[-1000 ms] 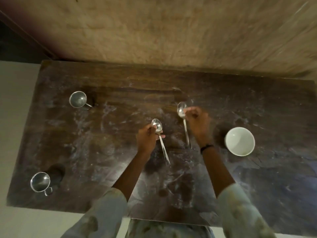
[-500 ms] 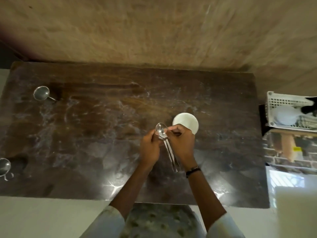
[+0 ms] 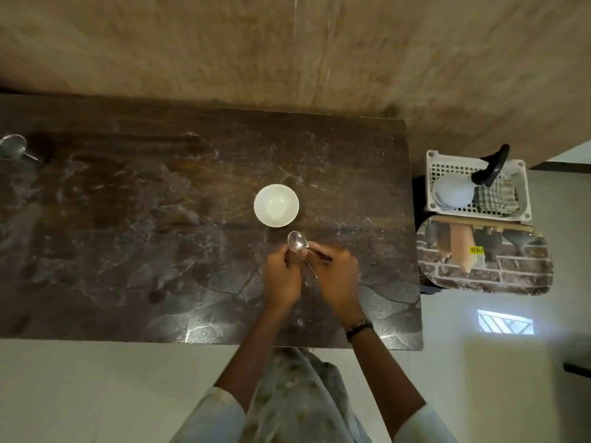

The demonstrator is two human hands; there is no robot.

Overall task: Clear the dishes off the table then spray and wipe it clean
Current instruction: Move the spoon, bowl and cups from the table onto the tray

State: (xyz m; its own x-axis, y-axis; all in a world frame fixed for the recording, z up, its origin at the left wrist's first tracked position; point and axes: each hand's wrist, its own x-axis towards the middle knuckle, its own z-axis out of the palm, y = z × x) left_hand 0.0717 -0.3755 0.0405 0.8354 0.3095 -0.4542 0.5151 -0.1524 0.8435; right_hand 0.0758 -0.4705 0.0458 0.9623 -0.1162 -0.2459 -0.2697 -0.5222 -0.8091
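Just above the dark, smeared table [image 3: 160,238], my left hand [image 3: 281,282] and my right hand [image 3: 335,276] meet and hold the metal spoons [image 3: 297,245] together. One spoon bowl sticks up between my fingers; a thin handle shows below, and the rest is hidden by my hands. A white bowl [image 3: 276,205] stands on the table just beyond the spoons. At the far left edge of view, a steel cup [image 3: 12,148] sits on the table.
Right of the table, a white plastic basket [image 3: 447,164] holds a spray bottle [image 3: 455,190] with a black trigger and a checked cloth [image 3: 495,198]. A brick-patterned tray [image 3: 486,270] lies in front of it. A tan wall runs behind the table.
My hands, each holding a spoon apart, came together and joined the spoons. My view swung right, bringing the basket and tray into sight; the near-left steel cup left the view.
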